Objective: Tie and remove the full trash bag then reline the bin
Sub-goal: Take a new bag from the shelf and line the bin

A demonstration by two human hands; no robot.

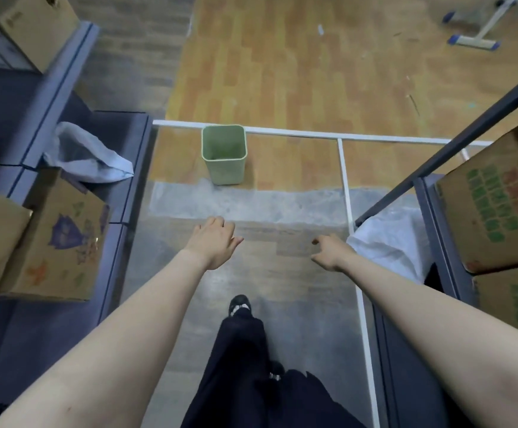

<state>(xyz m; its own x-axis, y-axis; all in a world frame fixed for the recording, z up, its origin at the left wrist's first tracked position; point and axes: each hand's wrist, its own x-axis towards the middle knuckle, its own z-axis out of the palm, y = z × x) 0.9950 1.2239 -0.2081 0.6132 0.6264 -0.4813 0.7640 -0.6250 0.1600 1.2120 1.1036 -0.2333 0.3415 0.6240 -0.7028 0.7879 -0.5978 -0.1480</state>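
Observation:
A small green square bin stands on the wooden floor ahead of me, against a white floor line; its inside looks bare, with no liner showing. My left hand reaches forward over the floor short of the bin, fingers relaxed, holding nothing. My right hand is also stretched out, to the right of the left, fingers loosely curled and empty. A crumpled pale plastic bag lies on the dark shelf to the left. White plastic sheeting shows low on the right beside the rack.
Cardboard boxes sit on blue shelving at the left, and more boxes on a metal rack at the right, forming a narrow aisle. A flat mop lies on the floor far right. My dark-trousered legs and shoe are below.

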